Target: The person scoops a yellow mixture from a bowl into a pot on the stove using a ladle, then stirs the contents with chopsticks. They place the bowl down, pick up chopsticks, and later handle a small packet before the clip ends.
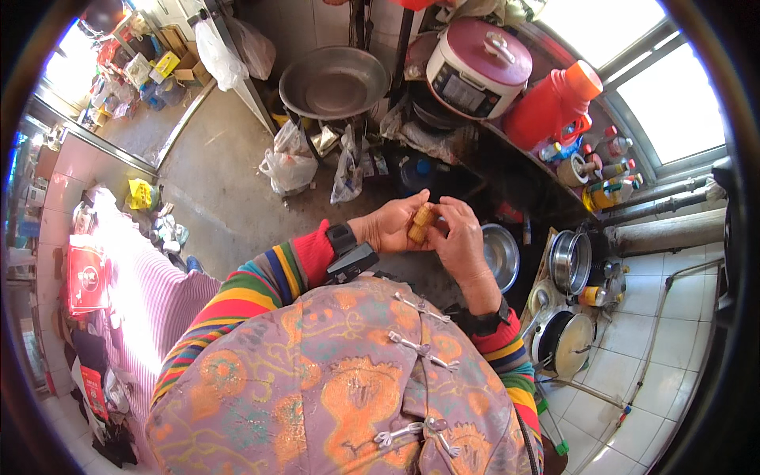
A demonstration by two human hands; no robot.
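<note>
A small golden-brown piece (421, 224) with a ridged, narrow-waisted shape is held between both hands in front of my chest. I cannot tell exactly what it is. My left hand (389, 225) comes from the left, palm partly up, with its fingers curled around the piece. From the right, my right hand (463, 247) grips the same piece with its fingertips, bent over it. Both wrists wear black bands. A metal basin (500, 257) lies just right of my right hand, partly hidden by it.
Ahead stand a wide grey pan (334, 83), a rice cooker (480, 67) and a red thermos (552, 103). Bottles (613, 190) line the window ledge. Steel pots (570, 261) and a lidded pan (571, 346) are at right. White bags (289, 168) sit on the floor ahead.
</note>
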